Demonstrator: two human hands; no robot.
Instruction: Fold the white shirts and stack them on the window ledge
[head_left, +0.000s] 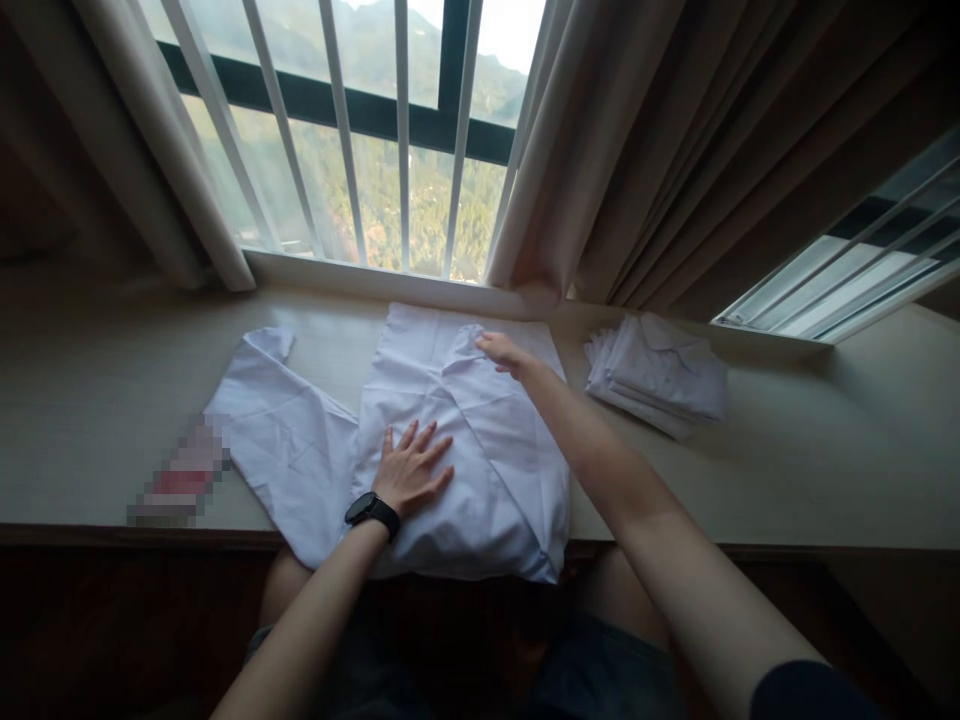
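Observation:
A white long-sleeved shirt lies spread on the wooden ledge before me, its lower edge hanging slightly over the front. One sleeve stretches out to the left, bent downward. The other sleeve is laid in across the body. My left hand, with a black watch at the wrist, rests flat on the shirt's middle, fingers spread. Near the shirt's far right part, my right hand pinches the bunched cuff of the folded-in sleeve.
A stack of folded white clothes sits on the ledge to the right. At the left lies a blurred-out pinkish item. Behind the ledge are a barred window and heavy curtains. The ledge's front edge runs just above my legs.

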